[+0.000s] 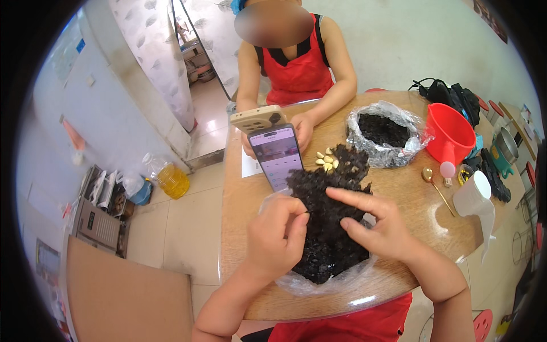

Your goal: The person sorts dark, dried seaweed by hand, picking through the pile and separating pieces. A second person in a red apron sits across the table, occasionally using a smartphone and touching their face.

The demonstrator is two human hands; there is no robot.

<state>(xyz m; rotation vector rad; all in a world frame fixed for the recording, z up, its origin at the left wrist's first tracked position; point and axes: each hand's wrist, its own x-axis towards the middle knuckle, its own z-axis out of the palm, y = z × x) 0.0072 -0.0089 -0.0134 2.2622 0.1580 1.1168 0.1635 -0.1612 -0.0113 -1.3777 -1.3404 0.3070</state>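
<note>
A dark, ragged mass of what looks like dried seaweed (324, 231) lies before me, its lower part in a clear plastic bag (316, 286) at the table's near edge. At its left side, my left hand (277, 235) pinches the seaweed between thumb and forefinger. My right hand (380, 222) touches the right side, index finger stretched across it and thumb apart. The other fingers are curled out of sight, so a grip there cannot be made out. Peeled garlic cloves (327, 160) sit just beyond the seaweed's far end.
Opposite, a person in a red apron (295, 72) holds a phone (258, 119); another phone (275, 154) stands before it. To the right are a bag of dark flakes (382, 130), a red plastic scoop (448, 132), a gold spoon (438, 188) and a white paper roll (472, 194).
</note>
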